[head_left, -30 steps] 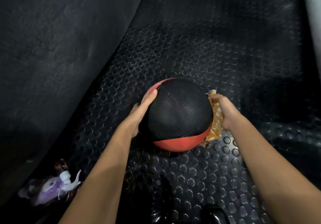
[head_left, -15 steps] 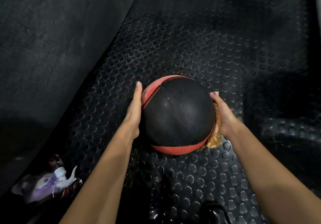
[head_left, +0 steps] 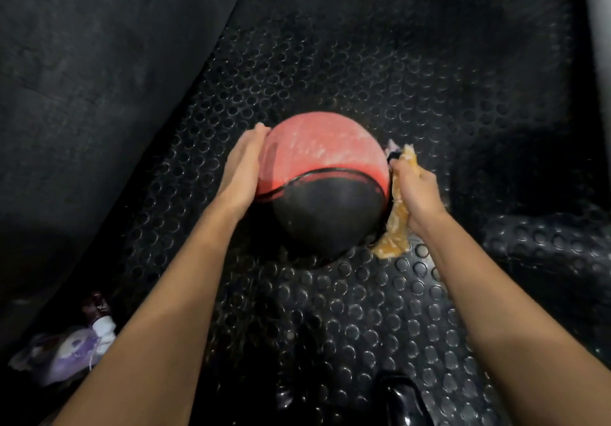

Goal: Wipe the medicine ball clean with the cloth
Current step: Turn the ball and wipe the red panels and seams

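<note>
The red and black medicine ball point(head_left: 322, 184) rests on the black studded rubber mat point(head_left: 363, 310). Its red half faces up and away, with pale smudges on it; the black half faces me. My left hand point(head_left: 241, 169) lies flat against the ball's left side, fingers straight. My right hand point(head_left: 415, 194) presses an orange patterned cloth point(head_left: 395, 227) against the ball's right side, fingers closed on the cloth. The cloth's lower end hangs down to the mat.
A purple and white spray bottle point(head_left: 76, 346) lies on the floor at the lower left. A dark, smooth padded surface point(head_left: 99, 78) rises along the left. A raised fold of mat point(head_left: 545, 243) sits at the right. A shiny black object point(head_left: 403, 399) is at the bottom edge.
The ball has rolled toward me between my hands: the red half has come up on top and the black half now faces me. My right hand stays on the cloth at the right side.
</note>
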A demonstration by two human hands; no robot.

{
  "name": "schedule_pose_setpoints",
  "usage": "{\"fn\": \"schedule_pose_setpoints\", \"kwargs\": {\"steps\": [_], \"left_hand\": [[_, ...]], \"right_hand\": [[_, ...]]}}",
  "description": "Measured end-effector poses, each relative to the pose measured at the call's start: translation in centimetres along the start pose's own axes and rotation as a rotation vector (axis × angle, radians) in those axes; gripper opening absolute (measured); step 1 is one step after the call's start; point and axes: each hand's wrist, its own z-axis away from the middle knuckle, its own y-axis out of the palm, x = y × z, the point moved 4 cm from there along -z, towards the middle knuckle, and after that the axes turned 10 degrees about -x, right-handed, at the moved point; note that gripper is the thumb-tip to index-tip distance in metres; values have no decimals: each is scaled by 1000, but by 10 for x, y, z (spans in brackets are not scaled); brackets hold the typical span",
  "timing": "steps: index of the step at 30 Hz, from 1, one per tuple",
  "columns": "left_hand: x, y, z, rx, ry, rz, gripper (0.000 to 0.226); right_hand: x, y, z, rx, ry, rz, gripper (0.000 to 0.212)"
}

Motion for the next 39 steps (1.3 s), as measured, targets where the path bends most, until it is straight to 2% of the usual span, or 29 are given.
{"fn": "schedule_pose_setpoints", "kwargs": {"steps": [2, 4, 5, 8, 10, 15, 18, 21, 24, 29, 32, 35, 39], "left_hand": [[4, -1, 2, 12, 59, -109, 24], [12, -7, 7, -1, 96, -165, 34], [13, -10, 12, -4, 118, -179, 37], [14, -17, 31, 9, 153, -288, 37], [11, -19, 43, 28, 186, -352, 40], [7, -17, 58, 11, 267, -415, 40], [1, -15, 64, -59, 391, -441, 38], [-3, -7, 67, -61, 461, -457, 43], [-1, -3, 66, -10, 426, -458, 45], [-11, 0, 57, -22, 308, -498, 42], [-21, 7, 44, -15, 289, -562, 37], [-25, 12, 34, 19, 292, -481, 27], [-19, 15, 32, 111, 335, -527, 39]], "right_hand": [[9, -7, 6, -73, -181, 239, 25], [19, -9, 18, -122, -332, 497, 30], [25, -8, 26, -151, -394, 544, 30], [41, 1, 50, -181, -536, 377, 28], [45, 11, 63, -106, -609, 291, 28], [39, 17, 78, 81, -697, 539, 35], [40, 13, 79, 39, -744, 591, 22], [48, 12, 81, -73, -844, 625, 25], [54, 11, 89, -123, -892, 588, 36], [39, 21, 115, 26, -1119, 668, 44], [39, 17, 109, 67, -1111, 667, 40], [36, 13, 109, 136, -1144, 725, 46], [46, 14, 97, 145, -1073, 656, 30]]}}
